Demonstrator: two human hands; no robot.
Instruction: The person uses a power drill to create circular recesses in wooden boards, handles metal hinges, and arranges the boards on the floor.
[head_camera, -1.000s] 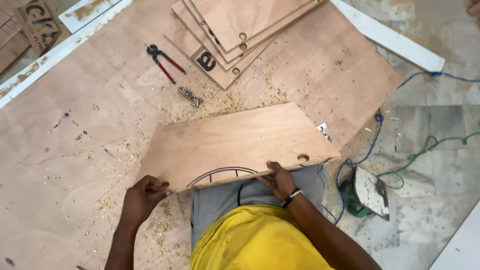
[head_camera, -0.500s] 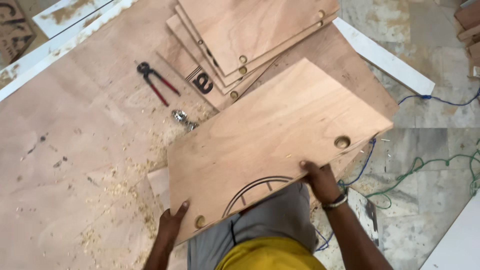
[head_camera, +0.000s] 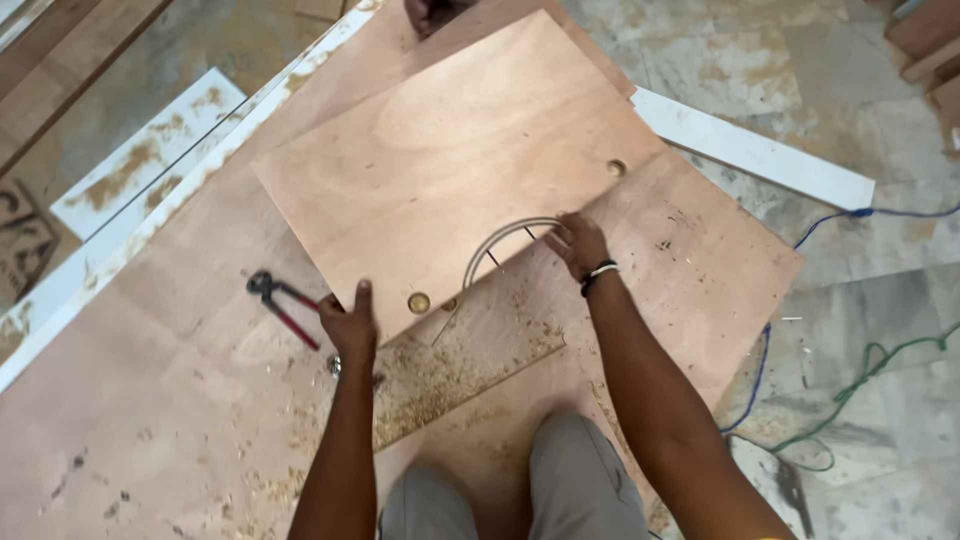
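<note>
Plywood panel (head_camera: 450, 160) held flat at its near edge, both hands.
Left hand (head_camera: 350, 325) is clamped on the near-left corner, right hand (head_camera: 578, 243) grips the near edge by the curved cutout. The far end juts over the big sheet (head_camera: 150, 420) unsupported: it may tip or slip. Pincers (head_camera: 283, 305) and sawdust (head_camera: 440, 380) lie underneath, so it may snag.

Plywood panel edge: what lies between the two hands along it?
In the head view, between the left hand and right hand, the plywood panel has a round hole and a curved pencilled arc.
</note>
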